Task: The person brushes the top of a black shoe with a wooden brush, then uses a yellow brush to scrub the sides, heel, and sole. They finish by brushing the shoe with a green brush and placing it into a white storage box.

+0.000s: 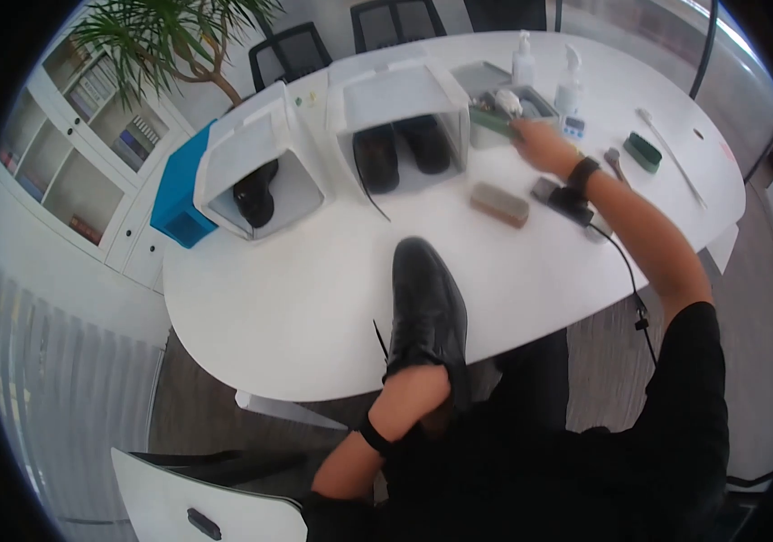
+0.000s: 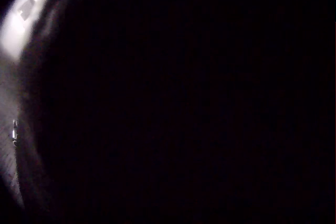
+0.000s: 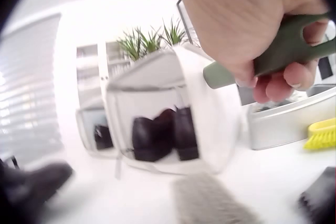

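Observation:
A black lace-up shoe (image 1: 423, 298) has its toe pointing away over the near table edge. My left hand (image 1: 414, 397) is at its heel opening, fingers hidden inside or behind it; the left wrist view is nearly all dark. My right hand (image 1: 544, 144) is over the grey tray (image 1: 486, 137). In the right wrist view its fingers (image 3: 296, 74) curl round a dark green handle (image 3: 281, 48) with a lighter green end. What the handle's far part joins is not clear.
White boxes (image 1: 461, 117) hold dark shoes (image 1: 376, 158), beside a blue box (image 1: 179, 194). A bristled block (image 1: 499, 205), black device (image 1: 560, 200), green oval brush (image 1: 643, 152), pump bottles (image 1: 523, 61) and long white stick (image 1: 674, 158) lie or stand rightward. A yellow brush (image 3: 321, 134) is by the tray.

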### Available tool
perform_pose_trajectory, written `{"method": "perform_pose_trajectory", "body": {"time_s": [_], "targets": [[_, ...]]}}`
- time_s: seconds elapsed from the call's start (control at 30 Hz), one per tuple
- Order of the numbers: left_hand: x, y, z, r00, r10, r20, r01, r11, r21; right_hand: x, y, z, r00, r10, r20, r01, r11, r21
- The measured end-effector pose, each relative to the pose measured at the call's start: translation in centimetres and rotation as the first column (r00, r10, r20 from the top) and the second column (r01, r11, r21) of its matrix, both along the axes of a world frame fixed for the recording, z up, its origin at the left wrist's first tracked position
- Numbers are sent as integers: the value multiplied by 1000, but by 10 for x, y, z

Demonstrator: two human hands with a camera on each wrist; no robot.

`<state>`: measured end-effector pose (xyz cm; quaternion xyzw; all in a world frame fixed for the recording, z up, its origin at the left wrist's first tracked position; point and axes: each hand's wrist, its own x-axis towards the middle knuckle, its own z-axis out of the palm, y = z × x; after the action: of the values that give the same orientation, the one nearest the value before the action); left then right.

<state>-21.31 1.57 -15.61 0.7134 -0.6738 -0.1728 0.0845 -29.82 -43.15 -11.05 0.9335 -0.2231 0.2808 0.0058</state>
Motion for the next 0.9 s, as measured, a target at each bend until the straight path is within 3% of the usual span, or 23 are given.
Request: {"method": "perform_pose_trajectory", "body": {"time_s": [0.03, 0.07, 0.1, 0.17, 0.2, 0.27, 0.4, 0.47, 0.5, 0.53, 0.6, 0.63, 0.67, 0.7, 0.73, 0.87, 0.9], "targets": [[2, 0, -4, 999, -25, 19, 26, 1000, -7, -8, 21, 24, 999, -4, -46, 19, 944, 329], [3, 1, -10, 998, -54, 39, 55, 998, -15, -11, 44, 47, 996, 0, -87, 54, 783, 620], [2, 2, -11, 997, -66, 31, 66, 998, 3, -16, 57, 49, 995, -9, -95, 68, 771, 634], [1, 2, -11, 997, -65, 42, 67, 997, -44, -28, 84, 51, 989, 122, -85, -10, 624, 782], [1, 2, -9, 996, -83, 45, 85, 996, -34, -33, 108, 59, 968, 169, -183, 18, 688, 725], [-1, -2, -3, 998, -58, 11, 59, 998, -32, -41, 133, 51, 932, 323, -163, -63, 589, 806], [-6, -6, 6, 999, -34, 13, 34, 999, 9, -48, 190, 44, 769, 632, 96, -198, 92, 976], [-9, -8, 5, 997, 9, 73, -19, 991, 131, -45, 207, 37, 671, 739, 62, -116, 22, 993], [-9, -9, 6, 996, -1, 85, -11, 991, 131, -40, 210, 26, 643, 766, -17, 1, 21, 1000], [-9, -9, 7, 996, -4, 87, -9, 988, 153, -34, 207, 19, 649, 761, -10, -10, 21, 1000], [-9, -7, 5, 995, -10, 95, -7, 985, 173, -21, 194, 12, 675, 713, -190, 158, 111, 981], [-8, -6, 0, 993, -14, 119, -5, 988, 155, -14, 184, 14, 673, 707, -219, 148, 162, 976], [-8, -6, -4, 990, -14, 139, -5, 991, 137, -9, 179, 19, 686, 677, -266, 103, 272, 957], [-7, -7, -5, 990, -11, 140, -9, 991, 135, -5, 177, 10, 790, 540, -289, -114, 593, 797], [-5, -7, -7, 987, -53, 150, 41, 996, 84, -2, 178, 7, 884, 405, -235, -254, 836, 486], [-2, -4, -16, 981, -107, 161, 117, 992, -57, 9, 168, 21, 935, 341, -97, -243, 816, 524], [-2, -6, -16, 981, -108, 162, 119, 991, -64, 6, 175, 25, 877, 459, -140, -211, 631, 746]]}}
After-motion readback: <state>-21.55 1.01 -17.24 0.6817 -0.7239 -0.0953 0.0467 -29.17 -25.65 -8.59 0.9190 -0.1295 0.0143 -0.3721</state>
